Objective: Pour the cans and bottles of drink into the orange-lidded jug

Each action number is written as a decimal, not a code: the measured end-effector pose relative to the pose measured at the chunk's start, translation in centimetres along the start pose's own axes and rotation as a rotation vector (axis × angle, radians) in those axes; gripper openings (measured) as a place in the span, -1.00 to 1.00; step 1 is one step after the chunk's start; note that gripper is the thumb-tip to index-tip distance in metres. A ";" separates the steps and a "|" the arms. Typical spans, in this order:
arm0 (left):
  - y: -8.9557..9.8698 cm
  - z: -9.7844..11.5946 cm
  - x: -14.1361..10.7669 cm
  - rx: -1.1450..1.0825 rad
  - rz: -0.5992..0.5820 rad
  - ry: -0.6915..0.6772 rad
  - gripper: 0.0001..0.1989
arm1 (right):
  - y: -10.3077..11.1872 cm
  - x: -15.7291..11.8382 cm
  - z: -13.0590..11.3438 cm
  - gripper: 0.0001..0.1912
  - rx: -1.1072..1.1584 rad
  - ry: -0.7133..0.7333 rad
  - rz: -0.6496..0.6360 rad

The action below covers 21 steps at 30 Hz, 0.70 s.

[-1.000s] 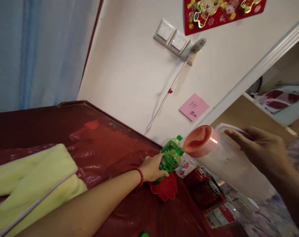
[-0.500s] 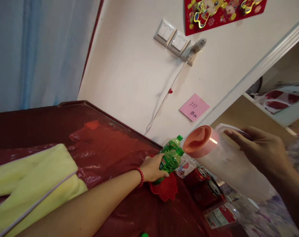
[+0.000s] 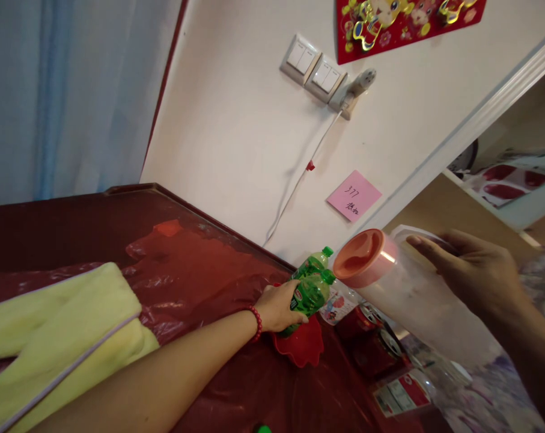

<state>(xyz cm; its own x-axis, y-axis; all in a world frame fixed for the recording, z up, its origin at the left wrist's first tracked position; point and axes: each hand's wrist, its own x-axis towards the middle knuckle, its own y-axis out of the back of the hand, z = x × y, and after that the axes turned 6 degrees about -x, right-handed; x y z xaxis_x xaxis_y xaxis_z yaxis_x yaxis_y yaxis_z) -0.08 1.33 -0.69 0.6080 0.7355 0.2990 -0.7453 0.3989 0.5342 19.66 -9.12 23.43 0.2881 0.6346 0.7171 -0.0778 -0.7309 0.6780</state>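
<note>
My left hand (image 3: 281, 308), with a red bead bracelet at the wrist, is wrapped round a green bottle (image 3: 312, 293) with a green cap. The bottle is tilted over a red scalloped dish (image 3: 303, 346). A second green bottle (image 3: 315, 263) stands just behind it, by the wall. On the right my right hand (image 3: 474, 264) grips the handle of a translucent pitcher (image 3: 420, 307). Its pink-orange lid (image 3: 360, 258) points left, close to the bottle caps. The pitcher is tilted in the air.
Red cans (image 3: 380, 352), a clear container (image 3: 337, 305) and a labelled jar (image 3: 402, 394) stand right of the dish. A folded yellow towel (image 3: 74, 337) lies at left on the dark red table (image 3: 200, 258). A white cable (image 3: 294, 186) hangs on the wall.
</note>
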 end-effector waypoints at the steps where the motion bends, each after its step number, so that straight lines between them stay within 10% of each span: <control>1: 0.0 0.0 0.0 0.001 0.001 0.001 -0.27 | 0.0 0.0 0.0 -0.36 0.001 -0.001 0.000; 21: -0.2 -0.3 0.1 -0.003 0.004 -0.022 -0.26 | 0.1 0.2 -0.4 -0.33 -0.004 0.031 -0.043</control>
<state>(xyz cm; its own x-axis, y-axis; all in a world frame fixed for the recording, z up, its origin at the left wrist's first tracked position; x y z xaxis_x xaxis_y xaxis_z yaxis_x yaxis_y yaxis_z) 0.09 1.50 -1.04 0.6109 0.7250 0.3181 -0.7485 0.3979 0.5306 19.37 -8.99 23.69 0.2618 0.6729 0.6918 -0.0696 -0.7018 0.7089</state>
